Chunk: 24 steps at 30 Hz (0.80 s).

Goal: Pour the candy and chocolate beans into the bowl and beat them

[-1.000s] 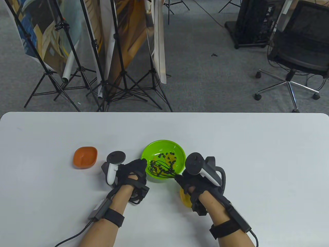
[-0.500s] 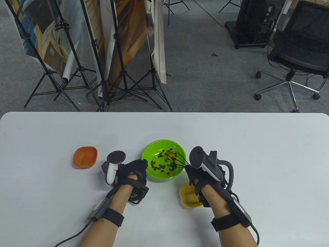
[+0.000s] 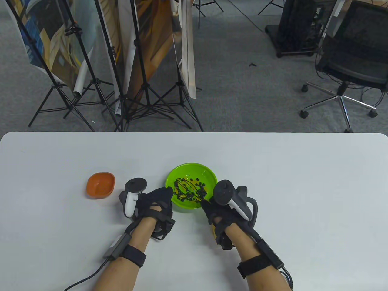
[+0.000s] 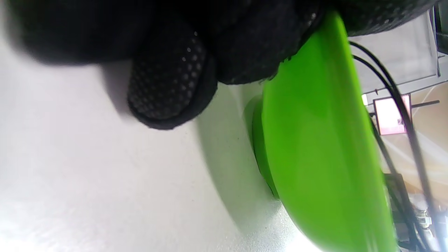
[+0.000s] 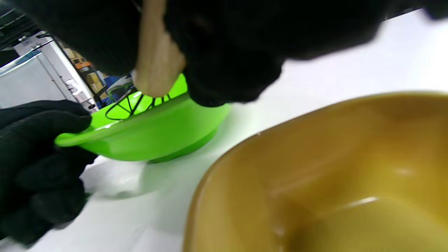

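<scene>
The green bowl (image 3: 191, 175) sits at lower centre of the table view, with dark chocolate beans (image 3: 198, 184) and a little yellow candy scattered across its floor. I have the black wire whisk (image 3: 186, 191) inside it, wires toward the bowl's left half. My right hand (image 3: 219, 213) has its grip curled round the whisk's pale handle (image 5: 157, 59), seen at the top of the right wrist view. My left hand (image 3: 154, 201) pinches the bowl's near-left rim, fingers (image 4: 171, 80) under the lip against the bench (image 3: 303, 188).

To beat well, I judge the strokes should be small circles low in the bowl, wires brushing the floor rather than the wall, so beans do not hop out. The left pinch needs to press down; the bowl looks light and could tip or skate.

The yellow dish (image 5: 332, 175) lies just under my right wrist, a likely thing to knock. The orange dish (image 3: 100, 185) stands apart at lower left.
</scene>
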Available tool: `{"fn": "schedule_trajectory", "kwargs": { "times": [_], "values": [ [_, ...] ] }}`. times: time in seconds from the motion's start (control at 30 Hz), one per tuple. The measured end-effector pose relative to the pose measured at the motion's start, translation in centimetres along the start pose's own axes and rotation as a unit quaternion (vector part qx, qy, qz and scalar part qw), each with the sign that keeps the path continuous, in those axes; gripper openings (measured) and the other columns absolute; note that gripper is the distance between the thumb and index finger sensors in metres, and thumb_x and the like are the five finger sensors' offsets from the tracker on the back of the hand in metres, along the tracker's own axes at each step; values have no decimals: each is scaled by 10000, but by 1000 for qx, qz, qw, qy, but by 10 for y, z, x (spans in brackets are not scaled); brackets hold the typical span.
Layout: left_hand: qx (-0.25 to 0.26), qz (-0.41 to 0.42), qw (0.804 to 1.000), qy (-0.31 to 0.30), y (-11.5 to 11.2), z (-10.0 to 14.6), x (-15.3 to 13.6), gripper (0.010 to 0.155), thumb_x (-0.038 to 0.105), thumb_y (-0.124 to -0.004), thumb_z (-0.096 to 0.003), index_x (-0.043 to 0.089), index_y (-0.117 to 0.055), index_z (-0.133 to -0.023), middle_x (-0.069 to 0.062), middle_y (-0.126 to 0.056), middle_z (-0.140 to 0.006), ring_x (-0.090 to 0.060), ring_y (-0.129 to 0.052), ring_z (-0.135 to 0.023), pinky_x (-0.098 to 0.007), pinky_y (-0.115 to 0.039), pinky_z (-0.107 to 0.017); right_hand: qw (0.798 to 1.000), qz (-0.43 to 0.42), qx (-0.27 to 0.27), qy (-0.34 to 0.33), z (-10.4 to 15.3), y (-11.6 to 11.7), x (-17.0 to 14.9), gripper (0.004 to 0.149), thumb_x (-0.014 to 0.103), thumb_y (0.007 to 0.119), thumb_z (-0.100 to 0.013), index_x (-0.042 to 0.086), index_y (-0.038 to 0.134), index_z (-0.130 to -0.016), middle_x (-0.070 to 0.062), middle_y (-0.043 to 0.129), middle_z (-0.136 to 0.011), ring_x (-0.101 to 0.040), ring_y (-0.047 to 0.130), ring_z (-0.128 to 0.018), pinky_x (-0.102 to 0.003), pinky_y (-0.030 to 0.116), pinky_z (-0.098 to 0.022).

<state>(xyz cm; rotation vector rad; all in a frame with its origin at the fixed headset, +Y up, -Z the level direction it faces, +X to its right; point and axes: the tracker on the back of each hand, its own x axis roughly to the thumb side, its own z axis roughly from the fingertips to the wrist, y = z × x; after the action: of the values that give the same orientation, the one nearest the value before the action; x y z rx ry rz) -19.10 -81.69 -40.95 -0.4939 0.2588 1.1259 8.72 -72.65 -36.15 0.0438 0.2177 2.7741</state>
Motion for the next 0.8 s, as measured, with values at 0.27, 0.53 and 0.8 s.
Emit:
{"fn": "schedule_trajectory", "kwargs": {
  "times": [0.27, 0.53, 0.8],
  "values": [
    [9, -10, 1000, -1, -2, 1, 2, 465, 594, -691, -432, 198, -845, -622, 106, -972, -305, -159, -1077, -313, -306, -923, -195, 995, 92, 13, -22, 17, -32, 0, 575, 567, 830, -453, 91, 948, -754, -93, 1008, -322, -203, 919, -1, -417, 854, 16],
    [8, -9, 1000, -2, -2, 1, 2, 463, 592, -702, -430, 196, -849, -617, 99, -974, -298, -165, -1076, -310, -311, -921, -194, 992, 126, -20, 24, 16, -48, -9, 574, 568, 851, -444, 93, 954, -751, -93, 1006, -332, -206, 919, -12, -418, 855, 4],
    [2, -7, 1000, -8, -1, 0, 2, 455, 576, -741, -423, 174, -860, -599, 77, -980, -282, -182, -1081, -294, -326, -922, -181, 991, 110, -42, 60, 1, -36, -17, 582, 562, 776, -467, 84, 921, -764, -76, 997, -328, -178, 917, -4, -400, 862, 18]
  ]
}}
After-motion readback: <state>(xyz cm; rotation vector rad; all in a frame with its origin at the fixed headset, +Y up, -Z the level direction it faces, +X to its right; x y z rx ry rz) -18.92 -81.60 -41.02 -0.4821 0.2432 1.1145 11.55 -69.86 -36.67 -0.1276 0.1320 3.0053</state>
